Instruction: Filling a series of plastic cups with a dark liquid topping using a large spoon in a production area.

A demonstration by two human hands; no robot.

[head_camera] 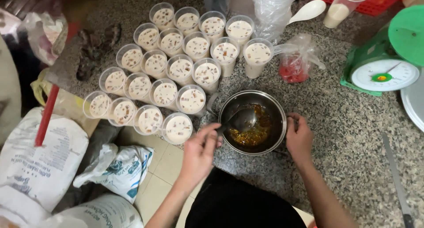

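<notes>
Wide speckled granite counter (344, 135) underneath everything; on its left part many clear plastic cups (176, 73) in close rows, filled with pale milky drink and brown cubes; to the right a green kitchen scale (384, 73); near the middle a round steel pot (252, 122), at the counter edge, just beside the nearest cup (177, 128); inside, a low layer of amber, sticky-looking syrup (256, 133); probably rather light with so little content, but rigid and smooth, so likely slippery; best gripped at the rim or side handle; right hand (299, 137) curled closed around the right rim, steadying; left hand (201, 150) closed around the handle of a metal ladle (240, 121), bowl dipped into the pot; ladle stiff, thin, easy to tilt and drip.
</notes>
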